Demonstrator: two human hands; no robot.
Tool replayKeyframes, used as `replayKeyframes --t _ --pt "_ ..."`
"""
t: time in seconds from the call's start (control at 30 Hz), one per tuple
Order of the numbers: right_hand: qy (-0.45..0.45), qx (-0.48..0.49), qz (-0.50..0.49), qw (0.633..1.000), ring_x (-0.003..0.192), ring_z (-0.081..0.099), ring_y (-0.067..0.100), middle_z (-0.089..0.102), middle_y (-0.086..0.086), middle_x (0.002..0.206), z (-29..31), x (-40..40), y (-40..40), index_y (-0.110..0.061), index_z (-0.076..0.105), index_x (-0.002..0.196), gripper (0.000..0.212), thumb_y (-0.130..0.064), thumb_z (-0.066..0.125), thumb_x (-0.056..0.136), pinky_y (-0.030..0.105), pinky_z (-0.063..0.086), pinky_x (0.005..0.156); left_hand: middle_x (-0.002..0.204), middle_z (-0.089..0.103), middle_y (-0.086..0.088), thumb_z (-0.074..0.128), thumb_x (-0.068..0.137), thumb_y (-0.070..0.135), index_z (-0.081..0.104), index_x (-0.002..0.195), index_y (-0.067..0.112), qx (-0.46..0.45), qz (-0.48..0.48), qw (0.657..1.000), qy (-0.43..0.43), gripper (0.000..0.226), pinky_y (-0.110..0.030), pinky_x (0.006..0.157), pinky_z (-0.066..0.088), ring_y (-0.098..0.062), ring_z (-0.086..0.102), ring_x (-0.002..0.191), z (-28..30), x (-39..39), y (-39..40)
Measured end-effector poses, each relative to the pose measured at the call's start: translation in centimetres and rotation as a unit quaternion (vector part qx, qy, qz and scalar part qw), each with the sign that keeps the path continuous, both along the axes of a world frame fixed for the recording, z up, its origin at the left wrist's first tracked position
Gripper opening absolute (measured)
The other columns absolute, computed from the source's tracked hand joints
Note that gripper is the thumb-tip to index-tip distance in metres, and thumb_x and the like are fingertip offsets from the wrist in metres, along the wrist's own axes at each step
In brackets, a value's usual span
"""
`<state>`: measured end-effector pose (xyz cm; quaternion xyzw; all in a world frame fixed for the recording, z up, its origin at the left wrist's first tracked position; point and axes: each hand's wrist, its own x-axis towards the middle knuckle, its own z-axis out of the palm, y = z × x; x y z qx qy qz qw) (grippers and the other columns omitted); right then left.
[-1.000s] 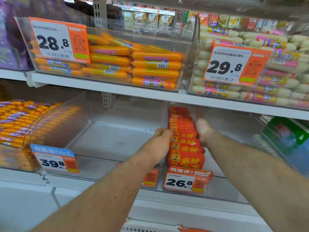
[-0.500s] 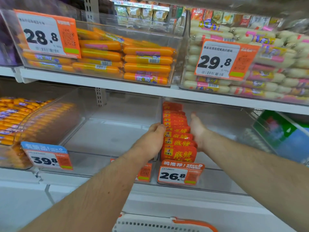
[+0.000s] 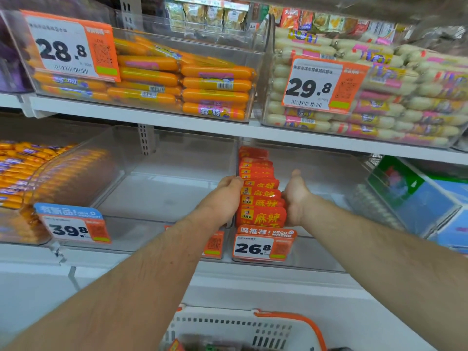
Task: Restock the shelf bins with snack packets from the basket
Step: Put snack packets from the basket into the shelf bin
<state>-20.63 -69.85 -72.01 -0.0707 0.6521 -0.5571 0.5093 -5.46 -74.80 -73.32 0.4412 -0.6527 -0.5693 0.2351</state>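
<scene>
Unmoved since a second ago, red snack packets point(image 3: 260, 196) are gripped by the left hand point(image 3: 225, 196) at nine o'clock and pressed by the open right hand point(image 3: 295, 196) at three; basket point(image 3: 243, 325) below.

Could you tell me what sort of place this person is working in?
Most likely a supermarket or convenience store aisle: clear shelf bins carry price tags, packaged sausages fill the bins above, and a shopping basket sits below.

Your lower shelf point(image 3: 157, 259) holds clear bins point(image 3: 162, 193) side by side along its front edge; red snack packets point(image 3: 260, 198) stand in one.
</scene>
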Motion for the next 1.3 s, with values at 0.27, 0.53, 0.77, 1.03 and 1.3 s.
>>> replayKeyframes --t 0.27,0.53,0.77,1.03,1.3 --pt "0.022 -0.079 -0.06 0.995 0.03 0.05 0.015 0.049 0.002 0.042 0.6 0.8 -1.4 -0.016 0.045 0.07 0.073 -0.078 0.013 0.09 0.016 0.043 0.042 0.099 0.07 0.0 0.02 0.101 0.056 0.041 0.124 0.039 -0.011 0.004 1.0 -0.008 0.036 -0.033 0.08 0.046 -0.016 0.065 0.089 -0.1 0.0 0.3" --pt "0.006 -0.011 -0.028 1.0 0.041 0.06 0.02 0.056 0.004 0.047 -0.6 -0.6 -0.3 -0.014 0.055 0.083 0.087 -0.091 0.015 0.077 0.029 0.052 0.065 0.094 0.069 0.003 0.023 0.103 0.053 0.044 0.124 0.036 -0.006 0.007 1.0 0.008 0.034 -0.033 0.079 0.047 -0.015 0.065 0.087 0.3 0.2 0.7" --pt "-0.026 -0.053 0.097 0.994 0.066 0.073 0.035 0.073 0.022 0.082 0.7 1.9 2.1 -0.006 0.066 0.095 0.093 -0.081 0.011 0.087 0.045 0.052 0.071 0.105 0.069 0.0 0.021 0.101 0.055 0.043 0.132 0.036 -0.013 0.013 1.0 -0.001 0.043 -0.041 0.096 0.045 -0.017 0.064 0.095 0.3 -0.1 0.8" --pt "0.028 -0.046 0.161 0.985 0.076 0.074 0.034 0.074 0.022 0.093 1.4 2.4 3.4 -0.009 0.068 0.104 0.096 -0.083 0.01 0.084 0.042 0.053 0.071 0.101 0.071 -0.001 0.018 0.099 0.059 0.044 0.13 0.036 -0.027 0.019 0.999 -0.012 0.046 -0.047 0.099 0.046 -0.021 0.067 0.095 0.3 0.1 1.3" --pt "0.066 0.02 0.091 0.993 0.087 0.073 0.035 0.074 0.019 0.096 0.6 1.2 2.6 -0.005 0.063 0.112 0.103 -0.09 0.015 0.078 0.049 0.052 0.09 0.098 0.069 0.005 0.024 0.1 0.056 0.053 0.122 0.033 -0.075 0.04 0.996 -0.018 0.043 -0.04 0.099 0.045 -0.016 0.065 0.095 0.9 0.5 2.1"
